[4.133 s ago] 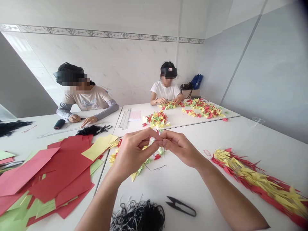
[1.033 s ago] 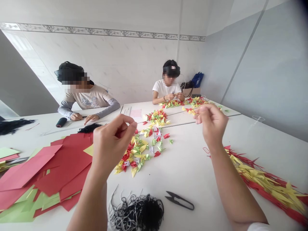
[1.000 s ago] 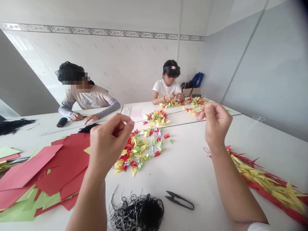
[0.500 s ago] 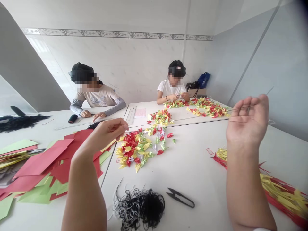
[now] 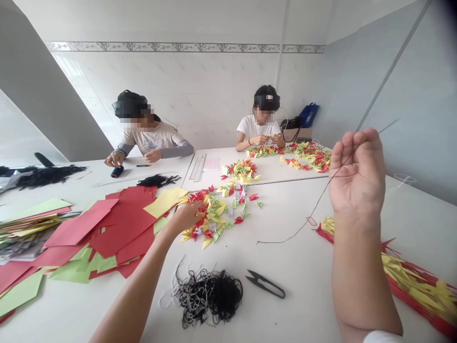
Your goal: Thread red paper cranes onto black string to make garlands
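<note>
My right hand [image 5: 357, 176] is raised on the right, palm toward me, its fingers closed on a thin needle [image 5: 389, 125]. The needle's tip sticks out beyond the fingertips. From this hand a dark thread [image 5: 316, 205] hangs down, its loose end curving onto the table. My left hand [image 5: 188, 218] reaches over the near pile of folded paper cranes [image 5: 214, 216], in red, yellow, green and pale purple. Its fingers stretch into the left side of the pile, with the fingertips partly lost among the cranes. No crane is visibly gripped.
Black thread snips [image 5: 266, 284] lie beside a tangle of black and grey thread [image 5: 210, 297]. Red, yellow and green paper sheets [image 5: 124, 224] cover the left. Red and yellow strung cranes [image 5: 414, 281] lie at right. Two people sit opposite, one near a black thread spool [image 5: 117, 172].
My left hand has moved down and forward from mid-air to the crane pile. My right hand has shifted slightly left, and the thread now hangs in view. The person at left has reached to the spool.
</note>
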{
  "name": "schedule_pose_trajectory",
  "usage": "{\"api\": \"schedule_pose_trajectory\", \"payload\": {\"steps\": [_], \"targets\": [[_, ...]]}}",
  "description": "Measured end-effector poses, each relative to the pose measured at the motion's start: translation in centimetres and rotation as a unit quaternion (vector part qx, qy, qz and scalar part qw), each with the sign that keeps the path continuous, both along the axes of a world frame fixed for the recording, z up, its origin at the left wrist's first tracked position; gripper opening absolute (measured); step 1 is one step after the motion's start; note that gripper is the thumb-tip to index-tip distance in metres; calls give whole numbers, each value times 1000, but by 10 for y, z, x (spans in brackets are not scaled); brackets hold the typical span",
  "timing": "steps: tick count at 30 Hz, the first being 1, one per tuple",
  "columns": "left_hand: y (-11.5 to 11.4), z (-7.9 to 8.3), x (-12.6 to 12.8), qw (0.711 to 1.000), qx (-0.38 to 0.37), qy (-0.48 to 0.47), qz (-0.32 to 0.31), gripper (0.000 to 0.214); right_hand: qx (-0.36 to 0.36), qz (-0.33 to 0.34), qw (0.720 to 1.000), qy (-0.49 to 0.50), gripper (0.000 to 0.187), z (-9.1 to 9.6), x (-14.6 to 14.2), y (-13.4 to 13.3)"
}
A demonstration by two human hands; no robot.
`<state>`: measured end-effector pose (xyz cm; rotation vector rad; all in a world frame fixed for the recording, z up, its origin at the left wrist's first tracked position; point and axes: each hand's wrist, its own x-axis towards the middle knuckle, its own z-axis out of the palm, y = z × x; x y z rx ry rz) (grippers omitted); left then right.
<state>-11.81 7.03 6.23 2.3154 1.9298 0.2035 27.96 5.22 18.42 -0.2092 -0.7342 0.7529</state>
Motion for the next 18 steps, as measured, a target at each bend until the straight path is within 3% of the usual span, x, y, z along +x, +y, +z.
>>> {"api": "schedule_pose_trajectory", "payload": {"steps": [7,9,15,18], "targets": [[28,17,39,997,71,11,-28,36,-21,47,999,-9,5,-2,-4,-1],[44,16,61,995,81,27,-49,38,-28,57,997,-38,13,-2,-8,-3],[105,-14,147,989,62,71,-117,59,-53,40,990,-124,32,-1,-24,-8],[125,-29,169,988,46,90,-120,63,-50,37,987,-145,35,-1,-27,-9]]}}
